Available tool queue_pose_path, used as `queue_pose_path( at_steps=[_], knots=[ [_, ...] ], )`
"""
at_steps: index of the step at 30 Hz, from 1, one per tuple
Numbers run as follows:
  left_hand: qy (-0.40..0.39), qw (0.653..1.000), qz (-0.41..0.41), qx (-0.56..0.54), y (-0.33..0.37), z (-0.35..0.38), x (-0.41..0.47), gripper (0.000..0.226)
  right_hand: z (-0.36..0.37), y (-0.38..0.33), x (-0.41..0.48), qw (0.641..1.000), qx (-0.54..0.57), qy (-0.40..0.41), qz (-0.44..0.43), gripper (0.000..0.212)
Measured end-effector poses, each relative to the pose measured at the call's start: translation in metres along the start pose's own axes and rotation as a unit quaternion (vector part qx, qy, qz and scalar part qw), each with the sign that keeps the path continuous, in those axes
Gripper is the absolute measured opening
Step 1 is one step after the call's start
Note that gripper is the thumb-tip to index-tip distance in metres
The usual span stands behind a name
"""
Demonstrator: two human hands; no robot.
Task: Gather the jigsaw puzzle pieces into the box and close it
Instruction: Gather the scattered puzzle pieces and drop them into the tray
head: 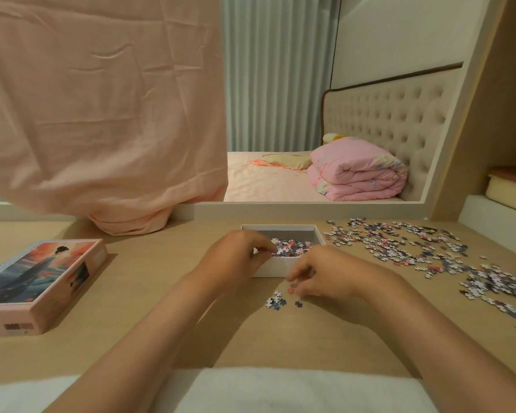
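Note:
A white open box (318,231) stands on the wooden desk, with several puzzle pieces (292,247) heaped inside. My left hand (239,257) hovers over the box's near left corner, fingers curled; whether it holds pieces I cannot tell. My right hand (325,272) rests just in front of the box, fingertips pinching down among a few loose pieces (277,302) on the desk. A wide scatter of loose pieces (414,248) covers the desk to the right. The pink box lid (39,281) with a printed picture lies at the left.
A pink cloth (102,99) hangs over the mirror behind the desk and bunches on the desk top. A white block (495,228) stands at the far right. A white towel or cushion (280,391) lies along the desk's near edge.

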State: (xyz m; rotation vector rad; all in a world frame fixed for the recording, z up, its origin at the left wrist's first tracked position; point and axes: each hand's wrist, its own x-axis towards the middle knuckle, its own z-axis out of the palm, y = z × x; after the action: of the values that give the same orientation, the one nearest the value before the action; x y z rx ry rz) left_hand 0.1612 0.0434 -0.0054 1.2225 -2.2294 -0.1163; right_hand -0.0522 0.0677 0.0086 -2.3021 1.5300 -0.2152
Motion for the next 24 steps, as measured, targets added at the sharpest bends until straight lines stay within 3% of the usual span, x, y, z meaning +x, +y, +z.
queue_pose_path(
  at_steps=[4,6,12,15,18,21,24],
  knots=[
    [-0.185,0.982,0.015,0.018,0.008,0.004,-0.020,0.040,0.008,0.003,-0.001,0.999,-0.032,-0.037,-0.019,0.015],
    [-0.224,0.973,0.029,0.048,0.008,0.010,-0.025,0.048,0.009,0.002,-0.001,1.000,-0.006,-0.021,0.004,0.027],
    [-0.189,0.981,0.041,-0.013,0.007,0.020,-0.022,0.027,0.017,-0.003,0.003,0.999,0.035,0.015,0.014,0.014],
    [-0.185,0.982,0.027,-0.036,0.006,0.015,-0.023,0.031,0.018,-0.004,0.003,0.999,0.041,0.022,0.019,0.013],
    [-0.187,0.981,-0.019,-0.043,-0.003,0.004,-0.025,0.048,0.020,-0.007,0.000,0.997,0.064,0.022,0.032,0.027],
    [-0.209,0.978,0.006,-0.009,-0.008,0.003,-0.027,0.040,0.024,-0.010,-0.001,0.997,0.063,0.018,0.038,0.041],
    [-0.201,0.979,0.018,-0.019,-0.001,0.008,-0.026,0.028,0.028,-0.016,0.000,0.996,0.074,0.033,0.033,0.023]
  ],
)
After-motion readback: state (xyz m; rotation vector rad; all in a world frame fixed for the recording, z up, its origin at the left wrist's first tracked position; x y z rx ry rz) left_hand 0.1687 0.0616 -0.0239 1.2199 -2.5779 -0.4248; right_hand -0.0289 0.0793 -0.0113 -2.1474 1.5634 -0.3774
